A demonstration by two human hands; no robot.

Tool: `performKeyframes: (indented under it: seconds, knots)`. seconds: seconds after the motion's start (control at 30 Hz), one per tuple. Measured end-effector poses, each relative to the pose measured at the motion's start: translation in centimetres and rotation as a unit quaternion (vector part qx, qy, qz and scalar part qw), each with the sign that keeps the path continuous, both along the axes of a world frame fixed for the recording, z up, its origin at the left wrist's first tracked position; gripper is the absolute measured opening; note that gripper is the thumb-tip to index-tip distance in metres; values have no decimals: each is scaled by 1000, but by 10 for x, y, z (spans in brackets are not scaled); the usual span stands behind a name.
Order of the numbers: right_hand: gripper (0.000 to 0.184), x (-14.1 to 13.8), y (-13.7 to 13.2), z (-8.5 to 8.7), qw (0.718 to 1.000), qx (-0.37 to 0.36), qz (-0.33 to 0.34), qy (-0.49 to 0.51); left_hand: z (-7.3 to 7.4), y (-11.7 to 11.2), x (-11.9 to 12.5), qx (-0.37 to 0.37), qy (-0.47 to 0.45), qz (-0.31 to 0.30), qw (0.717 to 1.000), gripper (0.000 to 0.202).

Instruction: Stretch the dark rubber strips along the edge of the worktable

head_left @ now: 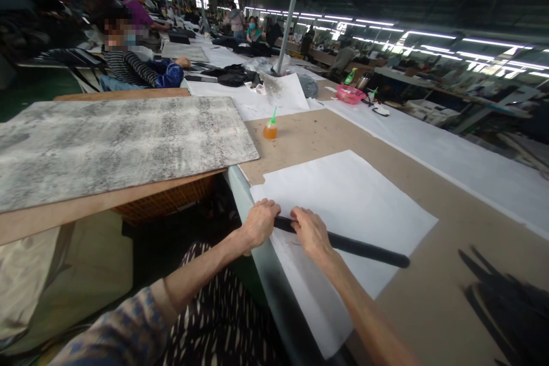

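Note:
A long, narrow black strip (369,250), rounded at its far right end, lies across a white paper sheet (351,189). What it is made of I cannot tell. My left hand (259,222) is closed around the strip's left end, at the table edge. A short way to the right, my right hand (311,230) has its fingers closed on the same strip, thumb and fingertips against it. Between the two hands a short piece of the strip shows. The undersides of both hands are hidden.
A small bottle (270,130) of orange liquid with a green nozzle stands beyond the paper. Dark pieces (506,303) lie at the lower right. To the left is a stained grey board (128,143). A pink basket (350,94) stands further back; a person (137,66) sits far left.

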State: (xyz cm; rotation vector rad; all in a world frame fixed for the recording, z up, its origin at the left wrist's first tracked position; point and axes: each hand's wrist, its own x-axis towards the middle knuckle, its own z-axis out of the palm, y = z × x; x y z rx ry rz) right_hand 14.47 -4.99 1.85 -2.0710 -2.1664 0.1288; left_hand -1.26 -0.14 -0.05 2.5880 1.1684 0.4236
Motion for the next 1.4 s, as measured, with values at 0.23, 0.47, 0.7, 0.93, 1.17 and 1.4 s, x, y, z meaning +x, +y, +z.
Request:
performKeyframes:
  seconds: [0.23, 0.47, 0.7, 0.93, 1.17, 1.4]
  knots:
    - [18, 4, -4, -7, 999, 34, 38, -1, 0, 9, 1, -11, 4, 4, 1000, 27]
    - [23, 8, -11, -18, 993, 96, 71, -12, 1, 6, -6, 20, 17, -36, 999, 20]
    - [29, 13, -17, -18, 982, 112, 151, -28, -1, 3, -19, 63, 33, -140, 988, 13]
    - [31, 18, -19, -21, 974, 112, 191, -56, 8, 4, -21, 47, 55, -195, 978, 12]
    - [29, 17, -19, -21, 965, 114, 215, -98, 3, 2, -28, 87, 52, -224, 969, 13]
    - [35, 16, -16, -20, 950, 151, 237, -139, -24, 1, -43, 74, -70, -155, 983, 33]
